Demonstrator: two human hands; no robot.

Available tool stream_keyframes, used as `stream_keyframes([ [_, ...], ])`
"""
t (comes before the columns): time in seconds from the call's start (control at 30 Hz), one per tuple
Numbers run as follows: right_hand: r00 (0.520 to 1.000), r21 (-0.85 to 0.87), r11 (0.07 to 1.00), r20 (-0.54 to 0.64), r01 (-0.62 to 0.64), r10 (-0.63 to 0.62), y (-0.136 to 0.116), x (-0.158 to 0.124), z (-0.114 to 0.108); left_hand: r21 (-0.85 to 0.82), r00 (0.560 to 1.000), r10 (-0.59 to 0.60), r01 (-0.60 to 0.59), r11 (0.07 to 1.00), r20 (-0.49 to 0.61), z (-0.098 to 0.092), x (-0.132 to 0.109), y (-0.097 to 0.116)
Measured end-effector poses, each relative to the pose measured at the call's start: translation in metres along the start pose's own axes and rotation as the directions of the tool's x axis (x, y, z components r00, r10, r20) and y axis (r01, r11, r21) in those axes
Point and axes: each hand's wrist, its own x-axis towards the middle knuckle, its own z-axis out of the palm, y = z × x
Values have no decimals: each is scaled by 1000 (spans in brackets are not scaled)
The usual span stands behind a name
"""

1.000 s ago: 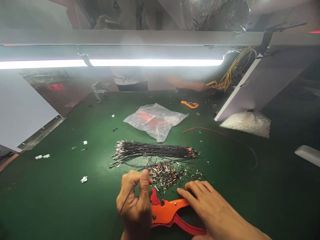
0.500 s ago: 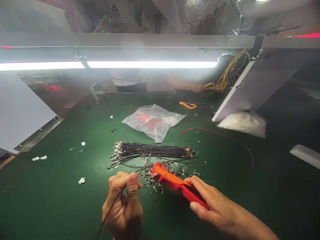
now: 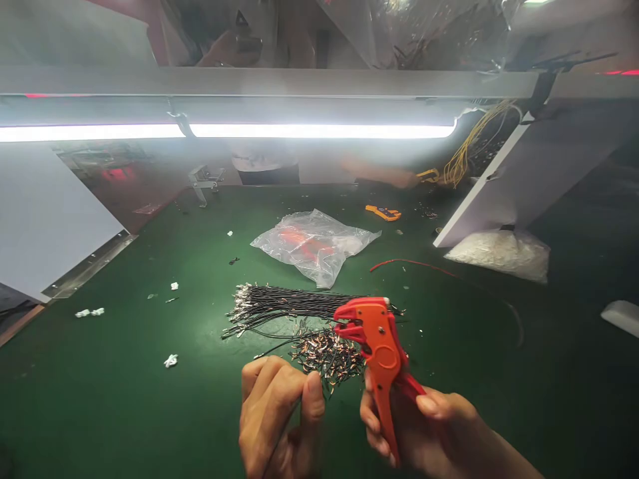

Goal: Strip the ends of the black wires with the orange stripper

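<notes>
I'm now steadying the orange-and-red wire stripper (image 3: 382,352) upright in the right hand (image 3: 432,426), whereas half a second ago its head was leaning out over the cut scraps. Its red mouth is now facing toward the left hand's side and standing open, and I'm seeing nothing between the jaws. The right fingers are wrapping the orange handle while the thumb is pressing along the red one, so that hand is gripping firmly. The left hand (image 3: 279,419) is sitting nearer the tool than it was, its thumb and forefinger pinching together; a thin dark line is running down from that pinch, and I'm judging it to be the black wire (image 3: 282,436) that was showing more plainly before. Its free end isn't showing now, so I'm unable to tell how it is lying. For the work in hand, I'm reading this as tool and wire both being held ready but apart. Just beyond the left fingertips, copper-flecked offcuts (image 3: 324,359) are lying in a heap, and past them a bundle of black wires (image 3: 284,303) is stretching behind the stripper's head, metal terminals pointing left. Farther beyond the fingers, a clear plastic bag (image 3: 319,256) is resting, and a red wire (image 3: 414,261) is curving away beyond the right fingers.
</notes>
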Motion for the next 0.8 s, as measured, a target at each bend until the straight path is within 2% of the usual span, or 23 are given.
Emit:
stream_keyframes([
  [0.07, 999, 44, 999, 44, -7, 5, 2, -1, -2, -15, 999, -29, 29, 999, -19, 0, -1, -2],
  [0.23, 999, 17, 999, 35, 31, -31, 9, -1, -3, -51, 990, -139, 138, 989, -16, -1, -5, -4],
  [0.43, 997, 7, 998, 31, 69, -69, 16, 2, 4, -38, 999, -51, 51, 998, 4, 5, -5, 5],
  [0.57, 990, -57, 989, -28, 134, -136, 17, 2, 3, -44, 997, 4, -1, 999, 79, 7, -8, 9],
  [0.67, 989, -85, 989, -85, 118, -125, 16, 2, 1, -44, 996, -33, 37, 998, 89, 9, -13, 11],
  [0.8, 984, -120, 982, -80, 147, -157, 20, 3, 0, -23, 995, -90, 91, 996, 31, 14, -18, 12],
])
